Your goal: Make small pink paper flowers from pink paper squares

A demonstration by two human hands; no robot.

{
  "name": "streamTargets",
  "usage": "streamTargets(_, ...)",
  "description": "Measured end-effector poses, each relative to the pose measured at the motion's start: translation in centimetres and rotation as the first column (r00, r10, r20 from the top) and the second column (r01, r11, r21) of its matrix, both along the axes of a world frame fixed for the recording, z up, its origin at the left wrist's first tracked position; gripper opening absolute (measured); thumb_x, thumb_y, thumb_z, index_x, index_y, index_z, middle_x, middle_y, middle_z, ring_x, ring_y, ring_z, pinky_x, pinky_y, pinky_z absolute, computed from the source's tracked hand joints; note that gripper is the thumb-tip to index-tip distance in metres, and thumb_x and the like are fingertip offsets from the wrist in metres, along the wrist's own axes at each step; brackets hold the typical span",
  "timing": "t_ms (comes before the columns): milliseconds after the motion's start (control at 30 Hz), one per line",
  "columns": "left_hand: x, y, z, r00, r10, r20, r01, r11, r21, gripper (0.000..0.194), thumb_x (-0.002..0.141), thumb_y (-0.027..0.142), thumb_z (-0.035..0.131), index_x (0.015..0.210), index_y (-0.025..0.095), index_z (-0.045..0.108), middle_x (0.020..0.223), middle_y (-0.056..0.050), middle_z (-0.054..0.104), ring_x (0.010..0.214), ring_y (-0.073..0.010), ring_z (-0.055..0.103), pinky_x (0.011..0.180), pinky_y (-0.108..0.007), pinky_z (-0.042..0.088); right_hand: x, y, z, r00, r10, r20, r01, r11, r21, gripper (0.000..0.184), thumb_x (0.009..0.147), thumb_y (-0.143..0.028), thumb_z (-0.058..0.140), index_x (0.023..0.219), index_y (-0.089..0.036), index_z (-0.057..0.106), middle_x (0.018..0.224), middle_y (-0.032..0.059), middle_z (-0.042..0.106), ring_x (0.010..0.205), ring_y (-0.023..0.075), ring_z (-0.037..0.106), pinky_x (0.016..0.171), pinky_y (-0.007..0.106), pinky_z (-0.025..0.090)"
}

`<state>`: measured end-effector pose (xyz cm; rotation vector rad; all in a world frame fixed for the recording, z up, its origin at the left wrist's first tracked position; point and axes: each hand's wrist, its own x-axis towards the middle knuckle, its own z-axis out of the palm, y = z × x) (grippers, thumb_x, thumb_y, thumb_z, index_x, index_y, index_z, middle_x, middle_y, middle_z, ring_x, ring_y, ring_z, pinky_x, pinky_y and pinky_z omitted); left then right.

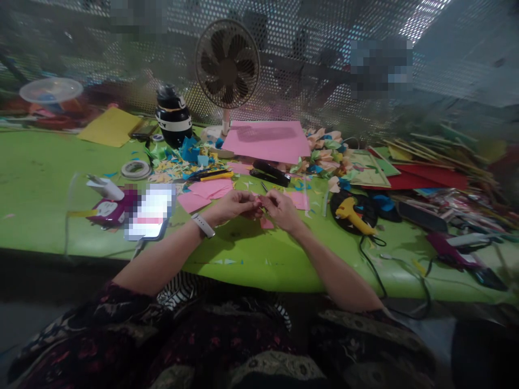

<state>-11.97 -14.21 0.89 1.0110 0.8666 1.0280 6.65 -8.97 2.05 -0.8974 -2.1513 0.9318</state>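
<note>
My left hand (235,206) and my right hand (279,209) meet above the green table, fingertips pinched together. Between them is a small piece of pink paper (258,200), mostly covered by my fingers. Another bit of pink paper (266,223) shows just below my right fingers; whether it joins the held piece I cannot tell. Cut pink paper sheets (211,190) lie behind my left hand. A black stapler (271,173) rests beyond both hands, and a yellow-handled cutter (217,175) is to its left.
A phone (152,209) and tape roll (136,169) lie left. Behind stand a black bottle (173,119), a fan (227,65) and a large pink sheet (267,141). Paper scraps (170,175) are scattered about. At right, a yellow glue gun (352,215) trails a cord near my forearm.
</note>
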Motion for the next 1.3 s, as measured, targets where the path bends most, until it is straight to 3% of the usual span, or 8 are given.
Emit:
streamTargets(167,-0.1,-0.1,0.3,0.999,0.033,-0.04,-0.032,0.999,0.032,0.04,0.069,0.044,0.088,0.088,0.012,0.071,0.085,-0.009,0.077,0.075,-0.0153,0.073,0.067,-0.025,0.058,0.1,0.1,0.1,0.996,0.088,-0.012,-0.088,0.989,-0.118,0.055,0.087,-0.075,0.05,0.072,-0.022,0.053,0.064,-0.0011,0.051,0.058,0.0138,0.048,0.055,0.027,0.037)
streamTargets(400,0.0,0.1,0.2,0.979,0.179,-0.098,-0.174,0.983,0.05,0.037,0.071,0.042,0.087,0.085,0.013,0.069,0.082,-0.006,0.075,0.072,-0.0133,0.071,0.066,-0.025,0.055,0.8,1.1,0.6,0.983,-0.009,0.182,0.004,1.0,0.025,0.045,0.096,-0.057,0.044,0.072,-0.021,0.055,0.071,0.0028,0.061,0.066,0.0156,0.055,0.06,0.028,0.039)
streamTargets(467,-0.1,0.1,0.5,0.965,0.236,-0.111,-0.231,0.971,0.064,0.035,0.073,0.041,0.085,0.087,0.013,0.069,0.087,-0.007,0.076,0.072,-0.0127,0.071,0.067,-0.024,0.054,1.4,1.7,1.3,0.923,-0.15,0.354,0.111,0.986,0.126,0.035,0.095,-0.047,0.049,0.075,-0.02,0.058,0.077,0.0049,0.066,0.072,0.0175,0.058,0.064,0.029,0.039)
streamTargets(567,-0.2,0.0,0.8,0.951,0.286,-0.119,-0.28,0.958,0.067,0.034,0.074,0.041,0.084,0.087,0.013,0.069,0.089,-0.008,0.077,0.073,-0.0129,0.071,0.069,-0.025,0.055,2.1,2.3,1.9,0.741,-0.271,0.614,0.17,0.961,0.219,0.021,0.085,-0.04,0.062,0.08,-0.019,0.062,0.086,0.0083,0.07,0.078,0.0217,0.061,0.065,0.03,0.038)
streamTargets(700,0.0,0.0,1.0,0.948,0.302,-0.096,-0.298,0.953,0.057,0.03,0.075,0.037,0.084,0.085,0.014,0.068,0.084,-0.006,0.076,0.074,-0.0136,0.072,0.07,-0.026,0.055,2.2,2.3,1.6,0.637,-0.307,0.707,0.185,0.951,0.246,0.022,0.077,-0.038,0.066,0.087,-0.019,0.063,0.082,0.0085,0.07,0.073,0.0236,0.061,0.059,0.031,0.034)
streamTargets(933,0.1,-0.1,1.0,0.951,0.31,-0.011,-0.311,0.95,-0.011,0.028,0.079,0.032,0.082,0.091,0.014,0.064,0.087,-0.006,0.077,0.073,-0.0134,0.073,0.069,-0.025,0.055,2.6,3.2,0.6,0.722,-0.291,0.628,0.17,0.954,0.246,0.029,0.067,-0.036,0.074,0.056,-0.023,0.051,0.054,0.003,0.052,0.058,0.0194,0.052,0.054,0.031,0.03)
streamTargets(1100,0.2,-0.2,1.2,0.949,0.314,0.028,-0.314,0.949,-0.003,0.029,0.077,0.032,0.083,0.093,0.013,0.068,0.097,-0.009,0.077,0.082,-0.0151,0.074,0.073,-0.026,0.057,2.8,3.6,0.7,0.721,-0.284,0.632,0.184,0.958,0.221,0.032,0.063,-0.033,0.076,0.05,-0.023,0.049,0.051,0.0027,0.054,0.056,0.0191,0.053,0.052,0.03,0.03)
streamTargets(1300,0.2,-0.1,1.1,0.924,0.369,0.1,-0.369,0.929,-0.027,0.029,0.074,0.031,0.085,0.088,0.014,0.067,0.097,-0.009,0.078,0.085,-0.0149,0.074,0.074,-0.024,0.056,3.3,4.2,1.0,0.834,-0.165,0.526,0.234,0.97,-0.067,0.018,0.065,-0.025,0.074,0.058,-0.022,0.059,0.05,-0.0001,0.06,0.049,0.0172,0.058,0.05,0.029,0.039)
